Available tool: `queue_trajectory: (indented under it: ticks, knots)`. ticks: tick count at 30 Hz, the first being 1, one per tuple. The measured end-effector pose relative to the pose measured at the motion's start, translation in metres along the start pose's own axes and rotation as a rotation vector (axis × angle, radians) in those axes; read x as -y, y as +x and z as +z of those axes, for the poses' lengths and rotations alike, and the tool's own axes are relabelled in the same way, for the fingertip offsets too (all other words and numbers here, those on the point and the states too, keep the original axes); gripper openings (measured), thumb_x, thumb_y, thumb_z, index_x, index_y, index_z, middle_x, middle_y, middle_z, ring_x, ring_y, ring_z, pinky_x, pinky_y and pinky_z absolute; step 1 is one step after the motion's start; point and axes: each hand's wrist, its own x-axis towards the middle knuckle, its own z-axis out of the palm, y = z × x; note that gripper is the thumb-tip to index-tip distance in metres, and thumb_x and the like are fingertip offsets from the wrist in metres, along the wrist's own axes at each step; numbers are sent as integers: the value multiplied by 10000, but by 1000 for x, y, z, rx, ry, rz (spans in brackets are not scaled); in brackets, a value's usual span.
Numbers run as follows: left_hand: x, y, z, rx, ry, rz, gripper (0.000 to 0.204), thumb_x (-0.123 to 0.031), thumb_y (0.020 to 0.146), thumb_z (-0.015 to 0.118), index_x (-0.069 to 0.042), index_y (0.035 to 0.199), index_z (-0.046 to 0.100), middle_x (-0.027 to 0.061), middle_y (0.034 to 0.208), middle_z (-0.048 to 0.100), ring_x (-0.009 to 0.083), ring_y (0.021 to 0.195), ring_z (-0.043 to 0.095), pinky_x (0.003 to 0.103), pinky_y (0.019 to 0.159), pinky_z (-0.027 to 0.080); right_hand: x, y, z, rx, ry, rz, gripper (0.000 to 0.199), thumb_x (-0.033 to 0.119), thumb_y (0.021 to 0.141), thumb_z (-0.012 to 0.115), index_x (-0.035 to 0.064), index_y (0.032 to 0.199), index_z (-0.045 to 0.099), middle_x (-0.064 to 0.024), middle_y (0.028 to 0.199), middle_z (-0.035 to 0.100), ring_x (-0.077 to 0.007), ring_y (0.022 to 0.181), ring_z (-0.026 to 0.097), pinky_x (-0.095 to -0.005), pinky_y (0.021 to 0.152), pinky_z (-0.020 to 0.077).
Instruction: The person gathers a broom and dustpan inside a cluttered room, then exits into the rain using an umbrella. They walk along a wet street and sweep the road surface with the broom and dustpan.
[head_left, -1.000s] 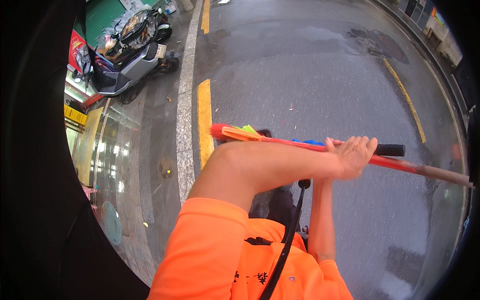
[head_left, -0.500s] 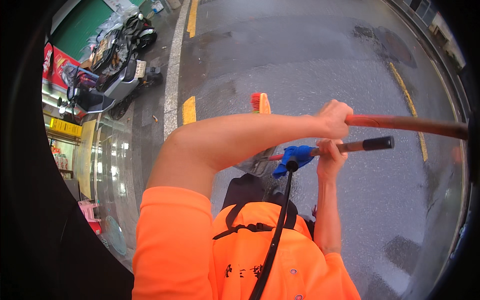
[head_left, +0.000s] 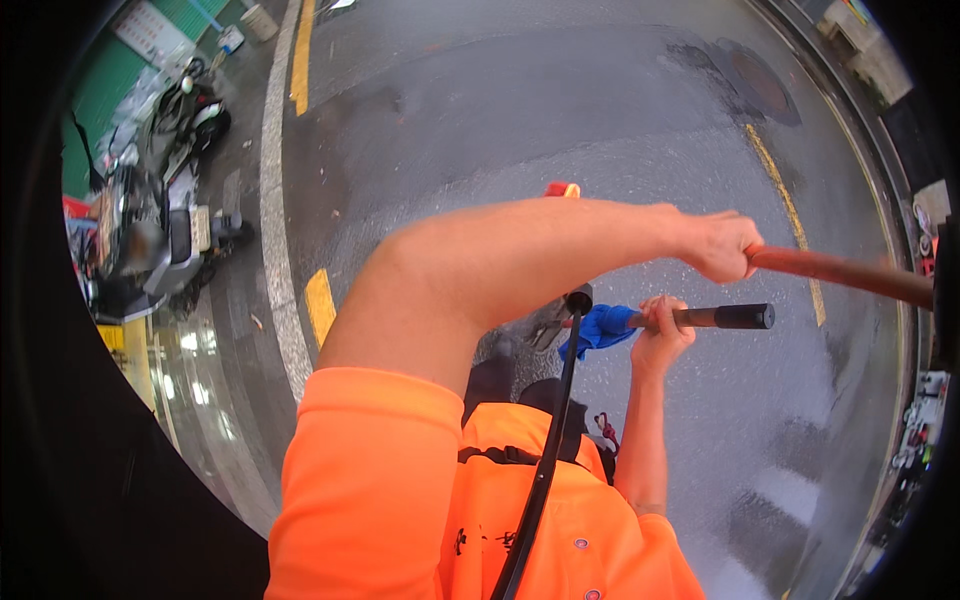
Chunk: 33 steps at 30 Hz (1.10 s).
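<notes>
From my end, I see the left hand (head_left: pixel 722 246) crossed over to the right, fingers clamped on a red pole (head_left: pixel 840 273) that runs out to the right. The right hand (head_left: pixel 660 338) sits below it, fingers wrapped round a second pole (head_left: pixel 703 317) with a black end; blue cloth (head_left: pixel 603 330) bunched on that pole, just left of the fist. Red-and-orange brush head (head_left: pixel 562 190) shows beyond the left forearm (head_left: pixel 550 240), its join hidden. Wet road (head_left: pixel 500 120) underneath.
</notes>
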Motion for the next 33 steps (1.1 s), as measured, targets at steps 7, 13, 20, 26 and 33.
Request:
queue_trajectory:
  ticks: [7,13,20,26,33]
  knots:
    - [56,72,-116,206,-118,-17,277,14,532,559,-32,791,647,118,688,610,204,607,573,348,507,426,-41,140,54,-137,66,-159,126,85,810,639,20,745,553,-61,716,538,-167,676,519,-323,680,436]
    - [133,119,-214,147,148,123,146,-17,641,506,-44,742,607,132,747,639,290,739,621,402,644,464,-75,275,125,-233,223,-42,369,120,769,612,1,1097,492,-37,922,535,-153,829,527,-310,756,433]
    - [176,182,-367,38,163,-98,212,-37,624,530,-69,794,652,137,749,645,319,780,620,410,644,474,-120,418,213,-96,0,49,262,4,722,639,20,973,567,-23,849,547,-135,799,526,-281,732,428]
    - [247,225,-507,76,-230,-211,278,-17,544,628,-21,820,589,101,701,600,206,714,591,365,620,460,-198,553,276,-34,-188,40,217,75,818,600,18,1022,557,-21,891,553,-113,840,533,-257,741,433]
    - [311,275,-678,-42,-250,-167,312,-17,514,641,-35,821,586,95,723,601,222,732,604,372,614,460,-263,711,384,-55,-302,32,416,171,878,537,44,1262,440,-42,1196,481,-142,1104,477,-299,914,410]
